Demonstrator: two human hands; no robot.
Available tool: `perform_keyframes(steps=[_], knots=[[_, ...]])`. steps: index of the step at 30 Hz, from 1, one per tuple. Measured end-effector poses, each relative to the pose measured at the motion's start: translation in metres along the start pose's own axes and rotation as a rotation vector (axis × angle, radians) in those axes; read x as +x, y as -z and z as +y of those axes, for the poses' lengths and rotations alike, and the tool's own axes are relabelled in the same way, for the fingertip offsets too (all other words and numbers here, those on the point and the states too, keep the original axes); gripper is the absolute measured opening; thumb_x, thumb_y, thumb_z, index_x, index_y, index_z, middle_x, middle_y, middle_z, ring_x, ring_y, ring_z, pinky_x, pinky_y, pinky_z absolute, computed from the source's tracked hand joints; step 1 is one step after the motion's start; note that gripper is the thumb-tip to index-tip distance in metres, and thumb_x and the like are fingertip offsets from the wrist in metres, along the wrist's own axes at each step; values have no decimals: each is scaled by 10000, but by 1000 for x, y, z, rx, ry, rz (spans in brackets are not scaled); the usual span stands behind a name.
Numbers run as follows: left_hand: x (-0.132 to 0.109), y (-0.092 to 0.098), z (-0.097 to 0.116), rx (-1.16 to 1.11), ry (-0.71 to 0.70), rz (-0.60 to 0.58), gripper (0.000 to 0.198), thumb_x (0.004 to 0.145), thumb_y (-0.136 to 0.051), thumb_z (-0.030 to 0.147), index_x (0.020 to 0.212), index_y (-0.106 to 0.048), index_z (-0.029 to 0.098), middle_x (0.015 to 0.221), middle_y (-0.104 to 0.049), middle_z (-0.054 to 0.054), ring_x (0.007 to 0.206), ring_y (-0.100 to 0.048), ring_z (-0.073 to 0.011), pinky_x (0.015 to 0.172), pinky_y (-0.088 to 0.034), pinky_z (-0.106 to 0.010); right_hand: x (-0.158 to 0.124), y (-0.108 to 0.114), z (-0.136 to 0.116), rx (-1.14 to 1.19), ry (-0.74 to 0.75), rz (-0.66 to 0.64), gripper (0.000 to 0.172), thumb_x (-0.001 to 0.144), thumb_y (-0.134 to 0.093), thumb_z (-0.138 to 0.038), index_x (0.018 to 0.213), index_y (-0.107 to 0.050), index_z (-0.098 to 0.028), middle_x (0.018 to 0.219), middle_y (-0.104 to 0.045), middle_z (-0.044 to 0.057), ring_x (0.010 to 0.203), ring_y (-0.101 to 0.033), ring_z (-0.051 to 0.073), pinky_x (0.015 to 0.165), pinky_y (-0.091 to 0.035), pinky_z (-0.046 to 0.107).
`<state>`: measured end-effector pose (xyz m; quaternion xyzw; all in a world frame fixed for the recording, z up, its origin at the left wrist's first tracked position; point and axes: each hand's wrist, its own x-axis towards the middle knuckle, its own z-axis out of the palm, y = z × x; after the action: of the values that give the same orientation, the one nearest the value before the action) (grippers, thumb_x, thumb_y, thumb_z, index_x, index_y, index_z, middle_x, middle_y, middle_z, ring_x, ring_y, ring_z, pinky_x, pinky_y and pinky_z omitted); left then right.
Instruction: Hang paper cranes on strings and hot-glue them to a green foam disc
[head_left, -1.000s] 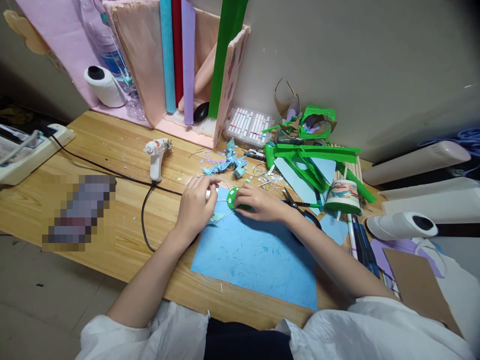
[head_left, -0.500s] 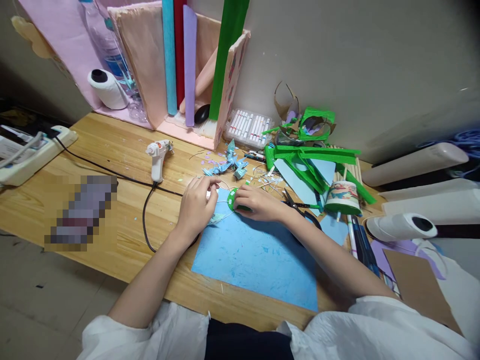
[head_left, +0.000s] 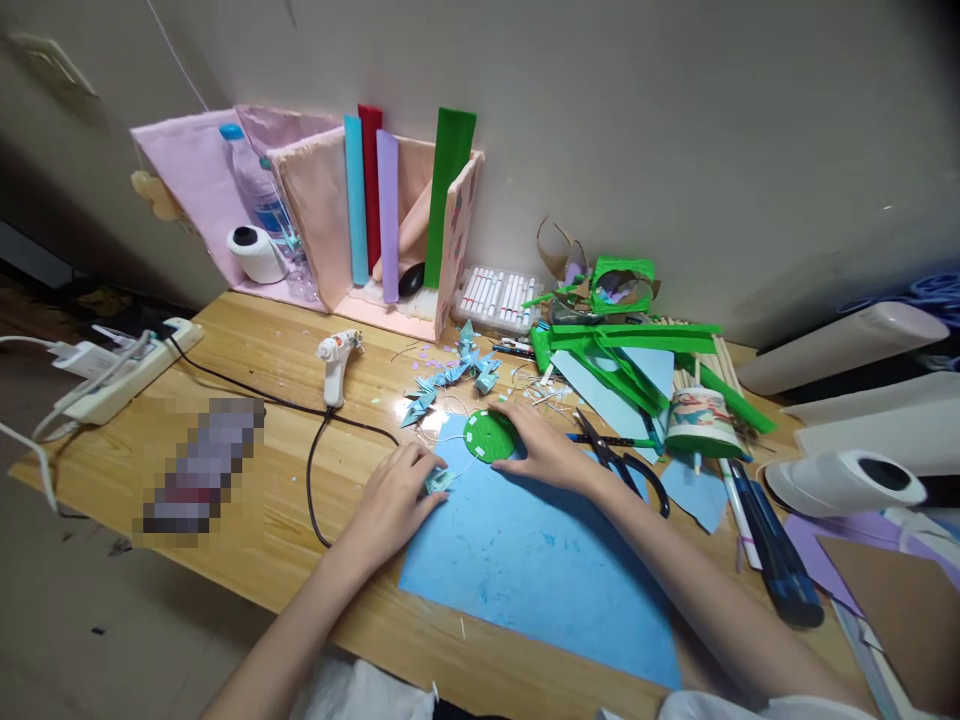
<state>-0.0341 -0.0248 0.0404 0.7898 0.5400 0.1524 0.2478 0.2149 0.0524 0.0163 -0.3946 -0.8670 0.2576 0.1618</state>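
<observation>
My right hand (head_left: pixel 546 447) curves round the right edge of a green disc (head_left: pixel 489 438), thumb at the near side and fingers at the far side. White tabs sit on the disc, and white threads run from it to the left. Between the thumb and fingers of my left hand (head_left: pixel 397 488) is a small light-blue paper crane (head_left: pixel 438 481), partly covered. Beneath both lies a sheet of blue paper (head_left: pixel 540 570). More folded blue paper cranes (head_left: pixel 442 378) lie strung together just beyond the disc.
A white glue gun (head_left: pixel 337 365) stands on the left, its black cable looping near my left hand. Black scissors (head_left: pixel 619 460) lie right of my right hand. Behind are a marker box (head_left: pixel 499 298), green strips (head_left: pixel 630 335) and a pink cardboard holder (head_left: pixel 307 215). A thread cone (head_left: pixel 847 485) lies far right.
My hands have parted, the left one drawing back toward me with the crane. More of the green disc shows now. The view has tilted up, showing more wall.
</observation>
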Motion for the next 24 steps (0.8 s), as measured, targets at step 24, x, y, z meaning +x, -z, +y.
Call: perform_keyframes(steps=[24], knots=[[32, 62, -99, 88, 549, 534, 286, 814, -508, 347, 976, -580, 123, 1015, -610, -153, 1008, -546, -280, 846, -415, -379, 49, -30, -123, 194, 150, 162, 293, 843, -463, -177, 1136, -466, -180, 1122, -540, 107, 1056, -497, 222, 918, -427, 382]])
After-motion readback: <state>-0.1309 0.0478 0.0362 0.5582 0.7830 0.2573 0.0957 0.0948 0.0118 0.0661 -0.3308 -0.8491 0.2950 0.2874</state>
